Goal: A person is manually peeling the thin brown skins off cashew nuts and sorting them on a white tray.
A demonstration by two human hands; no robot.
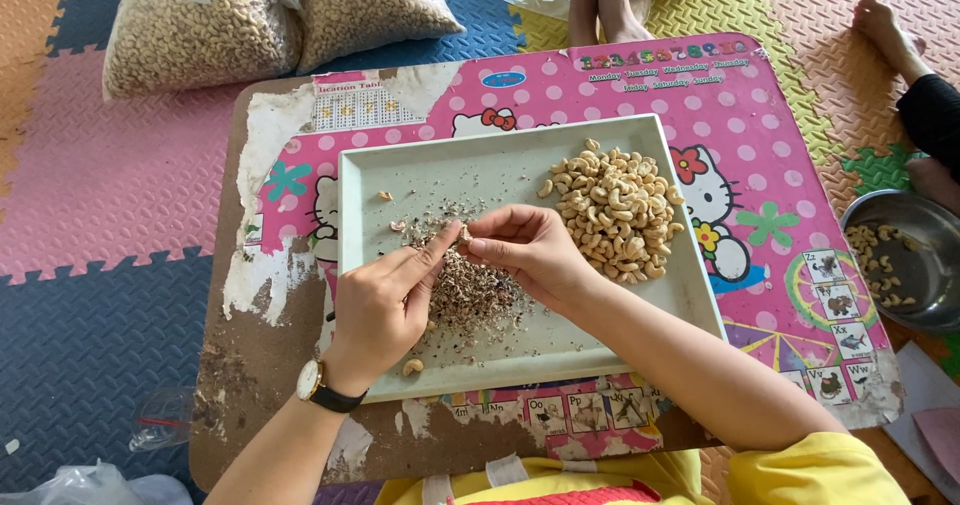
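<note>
I observe my left hand [385,305] and right hand [525,250] meeting over the pale rectangular plastic tray [420,165], which rests on the low pink polka-dot worktop [600,95]. A single pale cashew kernel [464,233] sits pinched between them; the fingers [435,250] of the left hand are closed to a point against it, and the right hand's are curled shut around its other side. Directly beneath lies a heap of brown-grey skin flakes and shell fragments [470,290]. A pile of peeled cream cashew kernels [615,210] occupies the tray's right part, well apart from the flakes. In my judgement the step in hand is skinning one kernel; the next move calls for a fine scraping action, then release onto the clean pile. A round steel bowl [925,235] holding a few kernels stands beyond the worktop's right edge.
</note>
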